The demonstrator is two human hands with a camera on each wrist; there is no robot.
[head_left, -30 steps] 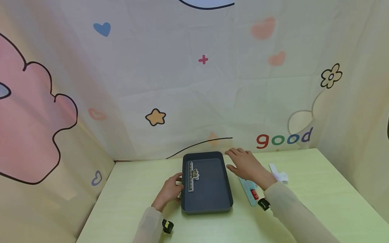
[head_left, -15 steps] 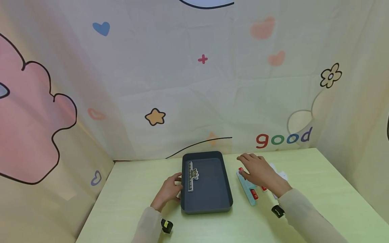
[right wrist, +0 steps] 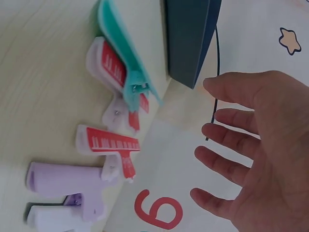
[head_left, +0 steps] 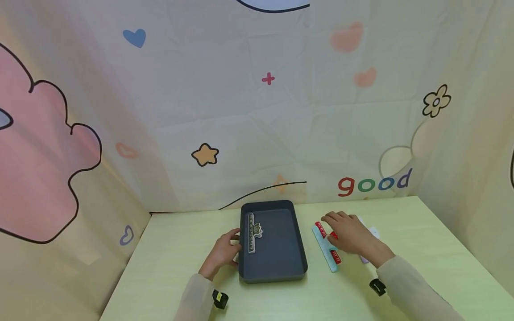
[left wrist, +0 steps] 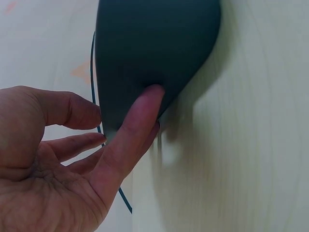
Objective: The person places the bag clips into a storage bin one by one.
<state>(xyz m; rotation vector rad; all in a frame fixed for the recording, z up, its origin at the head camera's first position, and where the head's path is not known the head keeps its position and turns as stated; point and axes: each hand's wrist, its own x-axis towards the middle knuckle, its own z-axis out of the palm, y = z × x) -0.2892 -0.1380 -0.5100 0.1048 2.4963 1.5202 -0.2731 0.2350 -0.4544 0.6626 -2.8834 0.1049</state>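
Observation:
In the head view, a dark grey tray (head_left: 279,243) lies on the table with a black-and-white keyboard-patterned clip (head_left: 251,234) along its left side. My left hand (head_left: 221,254) touches the tray's left wall with extended fingers; the left wrist view shows a fingertip against the tray's outer side (left wrist: 159,43). My right hand (head_left: 353,234) hovers above several clips, its fingers spread and holding nothing. Under and beside it are a turquoise clip (right wrist: 118,43), red-and-white clips (right wrist: 113,140), a purple clip (right wrist: 67,180) and a white clip (right wrist: 55,218). The hand partly hides them in the head view.
The pale green table (head_left: 172,240) extends on both sides of the tray. A printed cloth (head_left: 241,111) hangs behind the table and along its sides.
My right hand has moved from the tray's far right corner rightward, then slightly down over the clips, uncovering more of the turquoise and red ones. My left hand and the tray stay put.

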